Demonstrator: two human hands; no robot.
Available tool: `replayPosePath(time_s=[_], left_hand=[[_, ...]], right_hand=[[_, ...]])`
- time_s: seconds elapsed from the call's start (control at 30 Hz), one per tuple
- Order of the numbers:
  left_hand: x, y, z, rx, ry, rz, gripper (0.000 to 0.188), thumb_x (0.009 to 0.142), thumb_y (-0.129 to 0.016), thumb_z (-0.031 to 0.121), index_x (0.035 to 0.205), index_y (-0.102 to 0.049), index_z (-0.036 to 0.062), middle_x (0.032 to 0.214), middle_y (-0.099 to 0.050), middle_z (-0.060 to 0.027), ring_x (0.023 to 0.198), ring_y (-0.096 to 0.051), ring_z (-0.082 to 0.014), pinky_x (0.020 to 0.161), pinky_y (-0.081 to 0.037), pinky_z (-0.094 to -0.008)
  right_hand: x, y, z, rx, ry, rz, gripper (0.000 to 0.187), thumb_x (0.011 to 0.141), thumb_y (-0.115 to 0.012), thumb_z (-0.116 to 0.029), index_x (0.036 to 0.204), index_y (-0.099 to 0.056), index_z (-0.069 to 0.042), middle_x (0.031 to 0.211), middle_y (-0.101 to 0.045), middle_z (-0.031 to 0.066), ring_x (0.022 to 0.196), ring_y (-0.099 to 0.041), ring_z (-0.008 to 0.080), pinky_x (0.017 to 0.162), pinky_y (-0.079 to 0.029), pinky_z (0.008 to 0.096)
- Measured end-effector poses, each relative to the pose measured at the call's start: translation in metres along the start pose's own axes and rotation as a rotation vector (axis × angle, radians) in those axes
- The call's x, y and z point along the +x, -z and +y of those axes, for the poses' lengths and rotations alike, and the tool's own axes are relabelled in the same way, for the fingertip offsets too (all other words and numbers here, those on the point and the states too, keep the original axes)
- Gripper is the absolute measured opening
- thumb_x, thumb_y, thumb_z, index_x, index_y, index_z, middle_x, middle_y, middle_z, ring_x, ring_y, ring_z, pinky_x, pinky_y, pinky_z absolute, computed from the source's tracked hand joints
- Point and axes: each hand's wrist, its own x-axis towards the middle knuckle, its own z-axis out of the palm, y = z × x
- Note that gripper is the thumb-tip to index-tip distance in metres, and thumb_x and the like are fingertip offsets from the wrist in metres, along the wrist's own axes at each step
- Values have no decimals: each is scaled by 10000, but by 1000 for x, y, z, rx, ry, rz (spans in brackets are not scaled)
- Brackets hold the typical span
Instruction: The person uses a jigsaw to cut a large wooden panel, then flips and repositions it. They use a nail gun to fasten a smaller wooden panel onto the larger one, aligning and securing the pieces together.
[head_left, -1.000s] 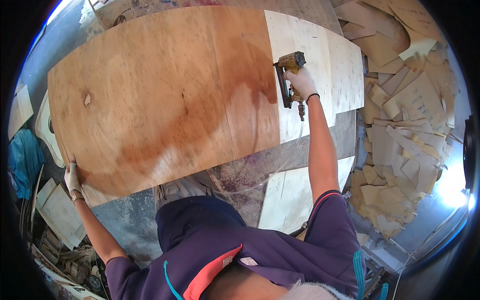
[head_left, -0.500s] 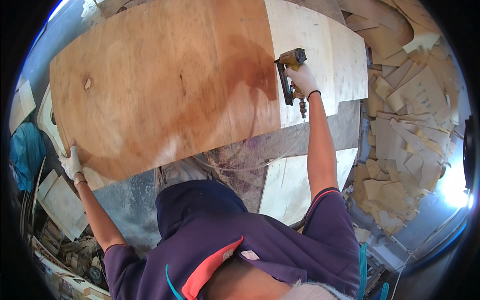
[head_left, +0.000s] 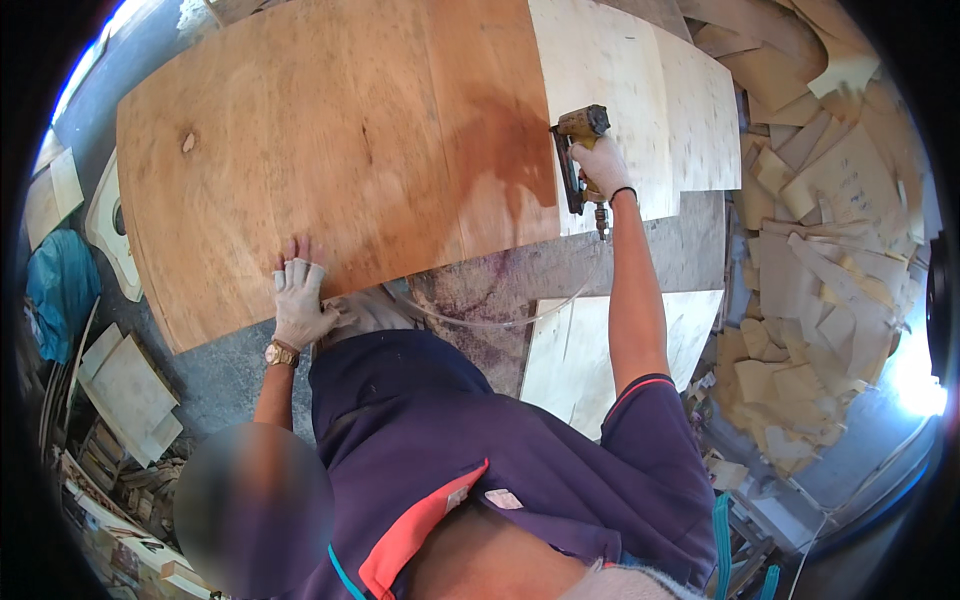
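A large reddish-brown plywood sheet [head_left: 340, 150] lies across the grey workbench [head_left: 620, 265]. My left hand [head_left: 298, 300], in a white glove, presses flat on the sheet's near edge with fingers spread. My right hand [head_left: 603, 165], also gloved, grips a yellow pneumatic nail gun [head_left: 577, 150] whose nose sits at the seam between the brown sheet and a pale plywood panel [head_left: 640, 100] beside it. A clear air hose [head_left: 500, 320] runs from the gun along the bench front.
Another pale board [head_left: 590, 350] leans below the bench front. Several plywood offcuts [head_left: 820, 220] are heaped on the floor at right. More boards [head_left: 125, 385] and a blue bag [head_left: 60, 285] lie at left.
My left hand has slid rightward along the sheet's near edge, from its left corner toward the middle. The right hand and nail gun stay near the seam.
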Motion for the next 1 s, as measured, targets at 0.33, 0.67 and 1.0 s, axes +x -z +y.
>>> replayPosePath(time_s=[0.33, 0.67, 1.0], left_hand=[[4, -42, 19, 215, 115, 97, 801, 745, -693, 168, 1503, -447, 82, 1566, -401, -159, 1475, -321, -408, 1206, -208, -583], [20, -42, 49, 355, 188, 161, 752, 810, -632, 97, 1517, -387, 23, 1499, -438, -213, 1410, -384, -452, 1138, -307, -650], [21, -48, 50, 413, 199, 176, 728, 835, -617, 101, 1518, -381, 20, 1527, -413, -205, 1423, -374, -457, 1123, -335, -649]], right_hand=[[-31, 0, 11, 70, -29, -50, 306, 824, -627, -231, 1003, -679, 12, 699, -666, 152, 570, -670, 253, 568, -541, 400], [-49, -7, 48, 106, 40, -37, 276, 837, -620, -223, 988, -676, 1, 668, -648, 137, 571, -664, 251, 578, -542, 410], [-76, -7, 58, 80, -7, -85, 278, 834, -624, -223, 968, -674, 15, 679, -665, 144, 561, -674, 237, 558, -544, 395]])
